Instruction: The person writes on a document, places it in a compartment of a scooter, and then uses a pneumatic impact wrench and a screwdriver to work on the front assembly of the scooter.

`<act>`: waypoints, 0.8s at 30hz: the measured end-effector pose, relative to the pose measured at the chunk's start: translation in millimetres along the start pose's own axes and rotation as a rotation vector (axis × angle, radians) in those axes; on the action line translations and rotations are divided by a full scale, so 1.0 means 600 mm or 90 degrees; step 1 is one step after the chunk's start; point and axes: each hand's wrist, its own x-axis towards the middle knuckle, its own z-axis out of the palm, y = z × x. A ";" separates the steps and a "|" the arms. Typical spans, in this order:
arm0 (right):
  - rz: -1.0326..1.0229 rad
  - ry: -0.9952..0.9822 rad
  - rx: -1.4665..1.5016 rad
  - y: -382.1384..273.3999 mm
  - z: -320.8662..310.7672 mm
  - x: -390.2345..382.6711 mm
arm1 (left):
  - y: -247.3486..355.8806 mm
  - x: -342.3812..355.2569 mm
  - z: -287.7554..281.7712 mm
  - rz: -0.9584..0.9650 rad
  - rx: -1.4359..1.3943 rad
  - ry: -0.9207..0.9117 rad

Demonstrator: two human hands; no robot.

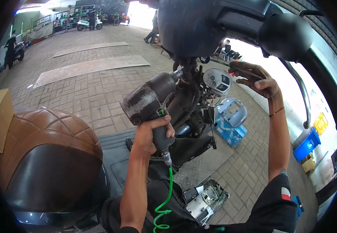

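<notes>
"Where's the worn grey metal impact wrench [148,97]?"
"Just left of the dark metal steering column [192,66], left hand [147,135] wrapped round its grip. Best keep it square, the coiled green plastic hose [171,186] slack."
"Right hand [265,83]?"
"Right of the column, pinching a slim dark bar [248,72]."

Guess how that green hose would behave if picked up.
The green hose probably flexes and springs back, since its lower part coils. Being thin, it's likely light. Pulled far, it might tug the attached power tool in the left hand.
</notes>
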 end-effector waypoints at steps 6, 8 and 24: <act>-0.081 0.022 -0.032 0.001 0.005 0.003 | 0.000 -0.001 0.000 -0.005 -0.019 -0.011; -0.106 0.114 -0.104 0.000 0.033 0.014 | 0.003 -0.004 0.000 -0.002 -0.017 -0.005; -0.304 0.376 -0.368 0.050 0.038 0.092 | 0.000 -0.001 -0.003 -0.007 -0.026 -0.006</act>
